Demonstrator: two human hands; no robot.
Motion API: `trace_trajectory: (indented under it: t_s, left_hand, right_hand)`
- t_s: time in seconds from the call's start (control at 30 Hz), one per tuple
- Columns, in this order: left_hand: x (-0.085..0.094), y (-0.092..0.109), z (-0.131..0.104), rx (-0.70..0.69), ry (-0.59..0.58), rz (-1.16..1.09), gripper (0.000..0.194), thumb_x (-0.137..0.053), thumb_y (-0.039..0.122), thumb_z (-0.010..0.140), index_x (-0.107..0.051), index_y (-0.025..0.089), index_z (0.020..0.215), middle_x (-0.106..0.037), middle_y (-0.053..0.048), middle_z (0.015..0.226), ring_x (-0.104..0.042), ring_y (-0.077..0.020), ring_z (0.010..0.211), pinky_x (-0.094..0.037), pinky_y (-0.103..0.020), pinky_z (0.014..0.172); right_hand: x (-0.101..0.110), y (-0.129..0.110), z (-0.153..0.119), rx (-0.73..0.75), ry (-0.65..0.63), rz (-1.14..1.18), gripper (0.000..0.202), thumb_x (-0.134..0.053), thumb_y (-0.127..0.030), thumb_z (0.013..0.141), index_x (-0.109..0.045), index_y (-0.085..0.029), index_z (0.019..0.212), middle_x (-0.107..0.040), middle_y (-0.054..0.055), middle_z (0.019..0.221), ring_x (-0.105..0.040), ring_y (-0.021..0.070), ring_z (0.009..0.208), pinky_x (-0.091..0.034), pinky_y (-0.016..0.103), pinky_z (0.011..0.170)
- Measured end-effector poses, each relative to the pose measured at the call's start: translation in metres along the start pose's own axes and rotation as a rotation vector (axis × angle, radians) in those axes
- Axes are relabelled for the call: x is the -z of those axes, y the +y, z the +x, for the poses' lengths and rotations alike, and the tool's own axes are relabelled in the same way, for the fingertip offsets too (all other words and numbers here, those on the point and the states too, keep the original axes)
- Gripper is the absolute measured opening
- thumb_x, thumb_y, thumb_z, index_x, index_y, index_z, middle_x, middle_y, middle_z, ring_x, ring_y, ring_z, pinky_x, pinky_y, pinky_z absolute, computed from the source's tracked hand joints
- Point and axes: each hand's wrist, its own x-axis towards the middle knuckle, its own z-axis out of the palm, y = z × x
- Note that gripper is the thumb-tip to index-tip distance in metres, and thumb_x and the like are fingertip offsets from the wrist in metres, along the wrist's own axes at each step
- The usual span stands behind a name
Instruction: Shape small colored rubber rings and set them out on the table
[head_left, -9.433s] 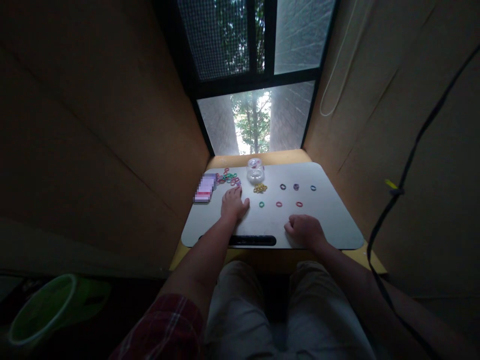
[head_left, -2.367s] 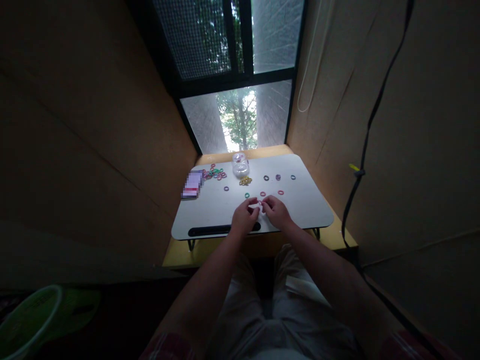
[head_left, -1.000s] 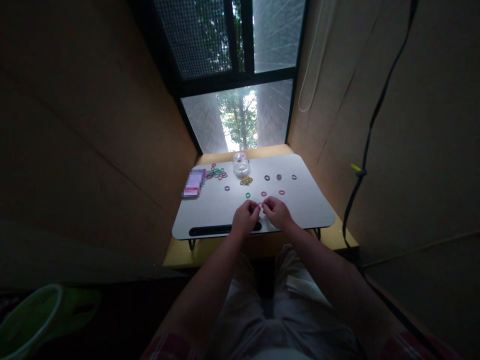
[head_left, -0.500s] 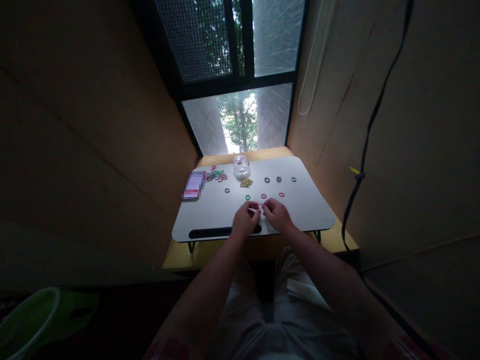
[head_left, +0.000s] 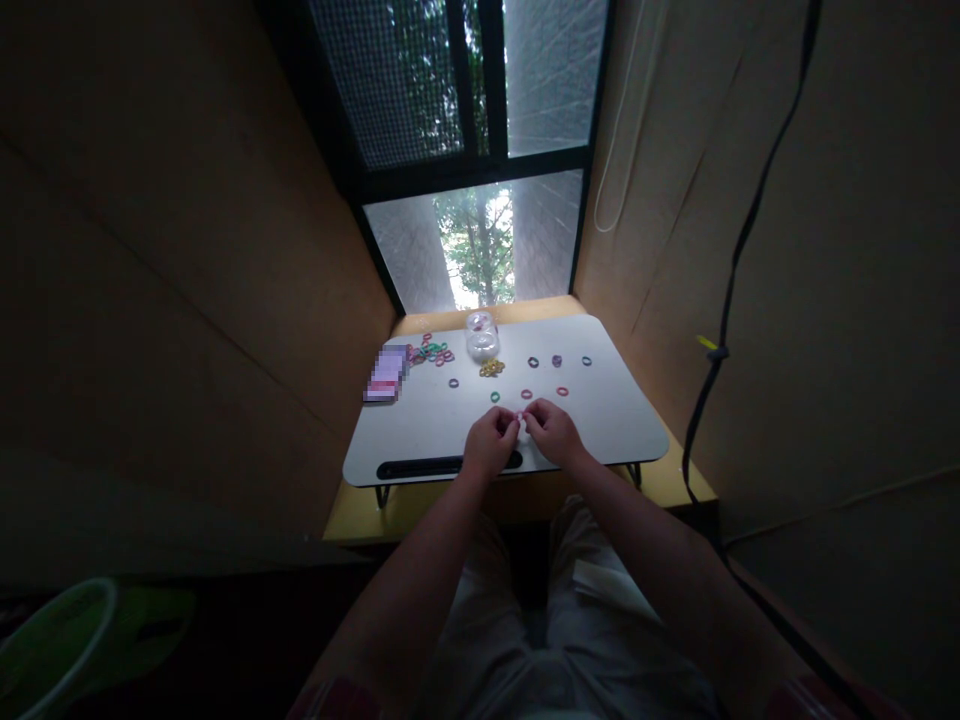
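Above the front part of the white lap table (head_left: pixel 420 425), my left hand (head_left: pixel 491 440) and my right hand (head_left: pixel 551 432) meet with their fingertips nearly together. Both are closed in a pinch on a small pale pinkish piece (head_left: pixel 520 416), too small and too covered by the fingers to name. Just beyond the fingers lie a green ring (head_left: pixel 495 397), a pink ring (head_left: pixel 526 394) and a red ring (head_left: pixel 562 391). Behind these, a pile of yellow rings (head_left: pixel 492 368) sits in front of a clear plastic container (head_left: pixel 481 336).
Several dark and purple rings, one a purple ring (head_left: pixel 556 361), lie at the back right. A mixed pile of coloured rings (head_left: pixel 433 350) is at the back left beside a phone-like, blurred-out object (head_left: pixel 387 373). A black slot (head_left: pixel 420 467) runs along the front edge. A dark strap (head_left: pixel 739 255) hangs right.
My hands stay together over the same spot, with only a slight shift of the fingertips around the small piece. The rings on the table have not moved.
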Motion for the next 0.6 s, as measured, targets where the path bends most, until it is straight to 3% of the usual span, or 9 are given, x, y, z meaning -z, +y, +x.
trace_trajectory:
  t_s: [0.4,0.6]
  left_hand:
    - [-0.0015,-0.0023,0.0022,0.007,-0.004,-0.105,0.019,-0.051,0.035,0.085,-0.061,0.021,0.092,-0.067,0.0,0.081,-0.058,-0.0109,0.066,-0.042,-0.024,0.064]
    - [-0.0006,-0.0012,0.0019,0.011,-0.004,-0.017,0.021,-0.053,0.04,0.084,-0.06,0.02,0.084,-0.062,0.002,0.068,-0.054,-0.0104,0.06,-0.038,-0.023,0.059]
  right_hand:
    - [0.0008,-0.0004,0.0003,-0.003,-0.004,-0.002,0.016,-0.051,-0.032,0.084,-0.057,-0.02,0.076,-0.061,0.0,0.065,-0.053,0.0131,0.059,-0.037,0.024,0.057]
    - [0.0015,-0.0025,0.0003,-0.006,-0.003,-0.015,0.016,-0.051,-0.032,0.084,-0.057,-0.02,0.076,-0.061,-0.001,0.064,-0.053,0.0131,0.058,-0.038,0.024,0.058]
